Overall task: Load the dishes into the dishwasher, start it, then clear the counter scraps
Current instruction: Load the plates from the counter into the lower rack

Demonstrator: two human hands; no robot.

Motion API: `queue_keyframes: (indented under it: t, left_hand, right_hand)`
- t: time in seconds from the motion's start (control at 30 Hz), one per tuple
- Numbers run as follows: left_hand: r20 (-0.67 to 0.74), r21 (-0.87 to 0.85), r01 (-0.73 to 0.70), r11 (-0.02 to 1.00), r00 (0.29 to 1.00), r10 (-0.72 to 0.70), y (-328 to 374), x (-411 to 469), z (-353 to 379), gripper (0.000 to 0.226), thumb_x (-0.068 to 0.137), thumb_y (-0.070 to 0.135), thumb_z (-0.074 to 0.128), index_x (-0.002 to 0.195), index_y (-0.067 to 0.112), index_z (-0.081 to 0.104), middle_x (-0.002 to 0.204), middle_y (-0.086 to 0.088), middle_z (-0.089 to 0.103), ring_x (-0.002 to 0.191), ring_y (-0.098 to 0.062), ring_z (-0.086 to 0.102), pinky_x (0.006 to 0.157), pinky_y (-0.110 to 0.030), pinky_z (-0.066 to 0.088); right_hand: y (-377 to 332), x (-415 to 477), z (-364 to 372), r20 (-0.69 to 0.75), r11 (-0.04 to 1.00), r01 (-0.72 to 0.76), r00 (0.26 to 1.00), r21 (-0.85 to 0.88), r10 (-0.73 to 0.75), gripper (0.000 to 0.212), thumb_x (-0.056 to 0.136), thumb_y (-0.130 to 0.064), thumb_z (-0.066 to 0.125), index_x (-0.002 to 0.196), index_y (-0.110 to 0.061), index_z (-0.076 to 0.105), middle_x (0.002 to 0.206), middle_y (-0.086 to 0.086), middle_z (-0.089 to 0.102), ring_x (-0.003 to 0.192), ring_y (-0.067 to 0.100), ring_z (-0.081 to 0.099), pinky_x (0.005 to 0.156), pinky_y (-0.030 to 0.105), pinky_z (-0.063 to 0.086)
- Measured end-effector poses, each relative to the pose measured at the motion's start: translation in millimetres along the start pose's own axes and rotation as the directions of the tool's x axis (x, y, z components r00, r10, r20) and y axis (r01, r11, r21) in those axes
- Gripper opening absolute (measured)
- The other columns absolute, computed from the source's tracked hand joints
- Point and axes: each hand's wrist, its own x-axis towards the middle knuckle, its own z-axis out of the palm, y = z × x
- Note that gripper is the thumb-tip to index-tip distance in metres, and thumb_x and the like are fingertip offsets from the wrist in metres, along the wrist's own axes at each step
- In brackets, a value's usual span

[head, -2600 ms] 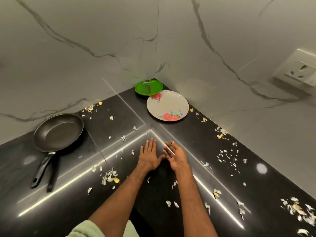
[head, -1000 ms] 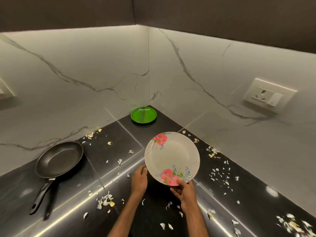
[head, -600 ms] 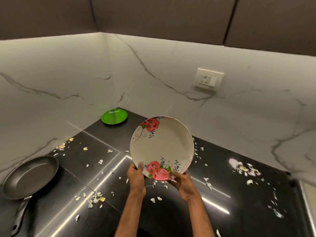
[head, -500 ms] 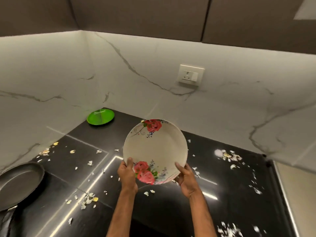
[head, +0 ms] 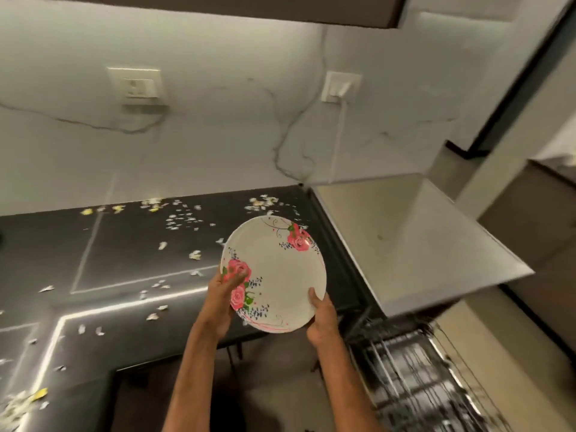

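Observation:
I hold a white plate with pink roses point(head: 280, 275) tilted up in front of me, above the counter's right end. My left hand point(head: 223, 294) grips its left rim over a rose, and my right hand point(head: 321, 319) grips its lower right rim. At the lower right the dishwasher stands open with its wire rack point(head: 414, 369) pulled out, blurred by motion. White and yellow scraps point(head: 184, 219) lie scattered over the black counter point(head: 124, 244). The green plate and the pan are out of view.
A grey dishwasher top point(head: 405, 238) juts out to the right of the counter. Two wall sockets point(head: 137, 87) sit on the marble backsplash, one with a white plug and cable point(head: 341, 92). Dark cabinets hang above. Floor shows below my arms.
Both hands lifted the rose plate off the counter's corner and carried it rightwards. My view swung right, so the pan and green plate left the frame and the open dishwasher appeared.

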Motion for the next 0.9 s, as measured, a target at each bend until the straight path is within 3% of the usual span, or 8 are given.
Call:
queue_keyframes:
  t: [0.1, 0.23, 0.33, 0.43, 0.5, 0.6, 0.73, 0.9]
  left_hand:
    - [0.150, 0.127, 0.024, 0.992, 0.988, -0.043, -28.4, -2.6, 40.9, 0.057, 0.072, 0.022, 0.077, 0.125, 0.006, 0.062, 0.119, -0.015, 0.070, 0.113, -0.037, 0.064, 0.098, -0.053, 0.049]
    - [0.037, 0.159, 0.067, 0.985, 0.997, -0.074, -51.2, -4.1, 85.2, 0.024, 0.088, 0.000, 0.063, 0.107, 0.015, 0.067, 0.093, -0.002, 0.077, 0.091, -0.026, 0.070, 0.083, -0.043, 0.053]
    - [0.037, 0.208, 0.081, 0.975, 0.995, -0.090, -67.7, -7.2, 122.2, 0.026, 0.085, 0.006, 0.069, 0.107, 0.019, 0.068, 0.099, -0.006, 0.076, 0.097, -0.031, 0.068, 0.088, -0.046, 0.052]
    - [0.066, 0.258, 0.098, 0.961, 0.991, -0.119, -97.1, -21.6, 169.7, 0.021, 0.086, 0.005, 0.068, 0.100, 0.020, 0.067, 0.088, -0.004, 0.076, 0.088, -0.028, 0.068, 0.075, -0.037, 0.052]
    - [0.107, 0.283, 0.128, 0.951, 0.981, -0.164, -119.1, -33.0, 198.8, 0.020, 0.087, 0.005, 0.068, 0.102, 0.018, 0.068, 0.092, -0.008, 0.077, 0.089, -0.029, 0.071, 0.079, -0.040, 0.053]
    - [0.130, 0.319, 0.174, 0.932, 0.966, -0.225, -162.5, -47.6, 240.1, 0.026, 0.085, 0.008, 0.070, 0.110, 0.015, 0.069, 0.104, -0.014, 0.074, 0.095, -0.031, 0.071, 0.084, -0.042, 0.054]
    - [0.146, 0.379, 0.233, 0.896, 0.941, -0.307, -211.2, -71.1, 285.8, 0.029, 0.088, 0.025, 0.071, 0.115, 0.017, 0.070, 0.105, -0.007, 0.075, 0.098, -0.025, 0.071, 0.085, -0.039, 0.054]
    - [0.108, 0.439, 0.353, 0.826, 0.892, -0.439, -268.0, -91.9, 331.6, 0.027, 0.089, 0.023, 0.070, 0.110, 0.006, 0.071, 0.095, -0.014, 0.076, 0.088, -0.031, 0.074, 0.081, -0.041, 0.056]
  right_hand:
    - [-22.9, -13.2, -40.3, -0.051, 0.997, 0.038, 0.998, 0.061, -0.035, 0.034, 0.098, -0.008, 0.055, 0.131, -0.009, 0.057, 0.120, 0.014, 0.069, 0.107, 0.032, 0.066, 0.082, 0.041, 0.059]
    - [-50.4, -25.4, -103.0, -0.080, 0.999, -0.014, 0.997, 0.044, 0.018, 0.042, 0.086, -0.006, 0.068, 0.128, -0.005, 0.062, 0.118, 0.018, 0.070, 0.111, 0.039, 0.065, 0.094, 0.049, 0.054]
    - [-69.8, -35.0, -156.9, -0.059, 1.000, 0.002, 0.998, -0.005, -0.002, 0.049, 0.083, -0.015, 0.075, 0.129, -0.006, 0.063, 0.122, 0.019, 0.068, 0.115, 0.039, 0.064, 0.101, 0.054, 0.049]
    - [-87.4, -41.1, -216.6, -0.072, 0.997, 0.033, 0.997, -0.067, -0.038, 0.052, 0.082, -0.022, 0.077, 0.130, -0.011, 0.062, 0.121, 0.016, 0.069, 0.114, 0.037, 0.064, 0.100, 0.056, 0.049]
    - [-99.3, -46.1, -255.4, -0.102, 0.996, 0.018, 0.994, -0.084, -0.026, 0.053, 0.081, -0.020, 0.078, 0.131, -0.013, 0.061, 0.121, 0.015, 0.069, 0.114, 0.037, 0.064, 0.099, 0.057, 0.050]
    - [-120.4, -48.9, -321.2, -0.173, 0.996, -0.036, 0.985, -0.075, 0.023, 0.041, 0.084, -0.015, 0.076, 0.123, -0.009, 0.066, 0.113, 0.018, 0.072, 0.104, 0.038, 0.068, 0.091, 0.056, 0.054]
    - [-145.1, -63.5, -395.8, -0.193, 0.993, -0.080, 0.979, -0.085, 0.062, 0.035, 0.085, -0.013, 0.075, 0.119, -0.009, 0.068, 0.109, 0.020, 0.072, 0.097, 0.038, 0.070, 0.080, 0.053, 0.057]
    - [-137.8, -69.2, -477.6, -0.381, 0.971, -0.171, 0.920, -0.165, 0.097, 0.035, 0.088, -0.011, 0.072, 0.121, -0.014, 0.065, 0.111, 0.015, 0.070, 0.105, 0.036, 0.065, 0.091, 0.059, 0.052]
